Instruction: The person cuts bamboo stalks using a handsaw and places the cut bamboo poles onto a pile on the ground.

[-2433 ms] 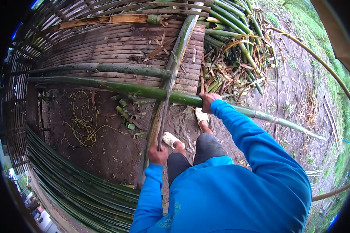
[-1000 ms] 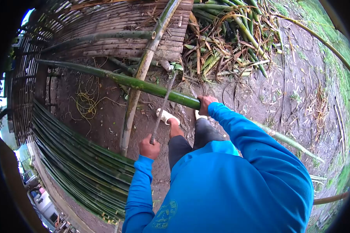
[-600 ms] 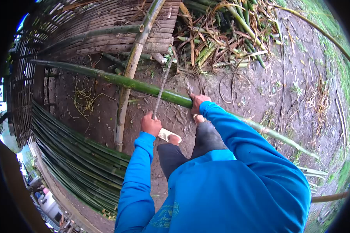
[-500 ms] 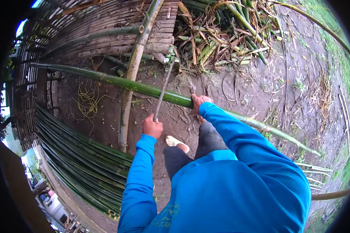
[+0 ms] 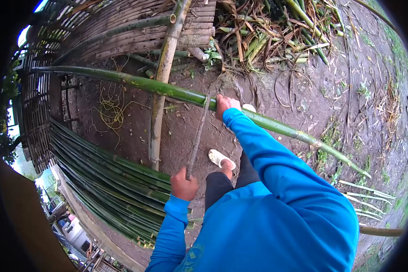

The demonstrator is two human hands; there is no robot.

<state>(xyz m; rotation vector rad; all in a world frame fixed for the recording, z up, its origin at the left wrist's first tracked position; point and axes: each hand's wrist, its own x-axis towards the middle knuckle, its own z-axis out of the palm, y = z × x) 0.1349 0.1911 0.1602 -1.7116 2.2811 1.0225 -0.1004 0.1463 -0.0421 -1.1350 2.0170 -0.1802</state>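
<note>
A long green bamboo pole [image 5: 167, 89] runs slantwise across the view. My right hand [image 5: 225, 105] grips it near the middle, with the fingers wrapped round it. My left hand [image 5: 184, 183] is closed round the handle of a hand saw [image 5: 198, 140] with a long, narrow, greyish blade. The blade's far end meets the pole just left of my right hand; its teeth are too small to make out. My left fist is low, nearer my body, and hides the handle.
An upright bamboo post [image 5: 162, 90] stands behind the pole on the left. Many green bamboo poles [image 5: 109, 181] lie at lower left. A slatted bamboo platform [image 5: 122, 31] and a heap of bamboo scraps [image 5: 267, 36] are at the top. Yellow cord [image 5: 111, 111] lies on the mud.
My left hand has drawn the saw back toward my body, so its tip is now at the pole instead of well beyond it. The view has shifted, and my feet have moved.
</note>
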